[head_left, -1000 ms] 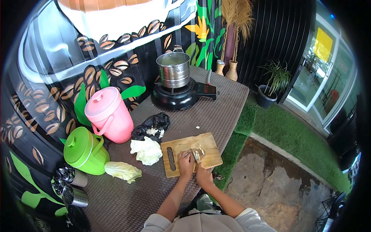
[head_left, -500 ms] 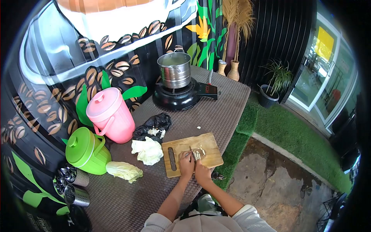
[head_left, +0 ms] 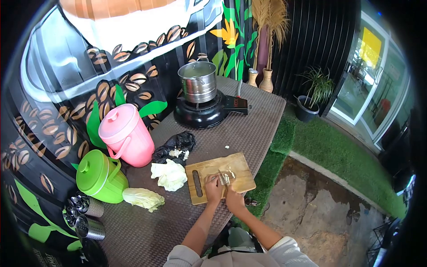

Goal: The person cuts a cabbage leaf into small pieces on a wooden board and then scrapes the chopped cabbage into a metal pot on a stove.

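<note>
On a wooden cutting board [head_left: 243,169] lie small pale chopped pieces [head_left: 231,173]. My right hand [head_left: 234,201] is closed round the handle of a knife [head_left: 223,179], its blade pointing away from me over the board. Beside the blade, my left hand [head_left: 213,190] rests on the board with its fingers curled; what they press on is too small to make out. Left of the board sit a loose pale cabbage leaf bundle [head_left: 169,175] and a wedge of napa cabbage [head_left: 143,198].
A black plastic bag [head_left: 180,143] with scraps lies behind the cabbage. Farther back a steel pot [head_left: 197,84] stands on a black portable stove [head_left: 200,113]. Pink [head_left: 129,138] and green lidded jugs [head_left: 101,178] and metal utensil holders [head_left: 91,228] line the left side.
My right hand and the knife have shifted slightly on the board, with the wrist a little lower. The whole view has moved slightly; the other things stay in place.
</note>
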Tool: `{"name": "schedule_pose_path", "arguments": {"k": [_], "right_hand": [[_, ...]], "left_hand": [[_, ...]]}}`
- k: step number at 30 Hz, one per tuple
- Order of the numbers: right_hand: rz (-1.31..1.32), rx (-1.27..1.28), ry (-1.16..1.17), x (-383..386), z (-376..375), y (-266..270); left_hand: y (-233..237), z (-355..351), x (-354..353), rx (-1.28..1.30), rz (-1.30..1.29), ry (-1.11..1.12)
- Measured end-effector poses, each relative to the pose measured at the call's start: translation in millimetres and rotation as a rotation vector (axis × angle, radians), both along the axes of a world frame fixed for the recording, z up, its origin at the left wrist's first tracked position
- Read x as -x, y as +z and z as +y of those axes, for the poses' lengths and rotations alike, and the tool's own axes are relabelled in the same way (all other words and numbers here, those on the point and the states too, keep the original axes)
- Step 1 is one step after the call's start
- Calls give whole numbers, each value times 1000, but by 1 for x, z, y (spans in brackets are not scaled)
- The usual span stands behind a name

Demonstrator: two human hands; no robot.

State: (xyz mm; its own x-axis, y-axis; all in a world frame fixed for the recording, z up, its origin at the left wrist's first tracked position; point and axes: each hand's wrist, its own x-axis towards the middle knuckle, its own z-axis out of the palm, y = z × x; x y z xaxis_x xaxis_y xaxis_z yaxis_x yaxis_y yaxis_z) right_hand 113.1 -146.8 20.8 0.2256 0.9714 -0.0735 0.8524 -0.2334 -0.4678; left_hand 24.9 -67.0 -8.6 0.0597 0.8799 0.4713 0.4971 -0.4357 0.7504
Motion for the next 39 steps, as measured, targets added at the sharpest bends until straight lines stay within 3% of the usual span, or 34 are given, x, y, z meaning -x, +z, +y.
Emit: {"name": "schedule_pose_path", "arguments": {"k": [5,7,10,12,16,21,23,24,29,36,38,39], "right_hand": [[-92,-6,125,-16,8,-2],[-324,-156,80,-8,3,-16],[-192,37,9,7,3,-15],[-297,-27,-3,9,10,-16],[-193,-22,71,-4,36,-11],[-192,-18,160,-10,10,-1],[-485,-328,57,-1,-4,-8],[-489,-332,52,0,-3,-13],[-193,-60,104,-5,26,-22],[-152,36,189,-8,8,7],[-274,-136,27,6,0,-11],[-159,7,-37,13,1,-9]], "left_hand": [[0,0,-2,-1,-1,22],[-1,3,-3,-4,9,22],[-4,4,-3,1,-4,23],[-4,4,-3,21,0,22],[-6,4,-4,6,-17,48],[-14,6,-3,-2,-6,49],[-9,4,-4,4,-12,39],[-7,4,-4,9,-15,38],[-9,3,-3,15,-25,54],[-4,4,1,48,-90,81],[-13,9,1,30,-85,78],[-12,9,1,16,-76,82]]}}
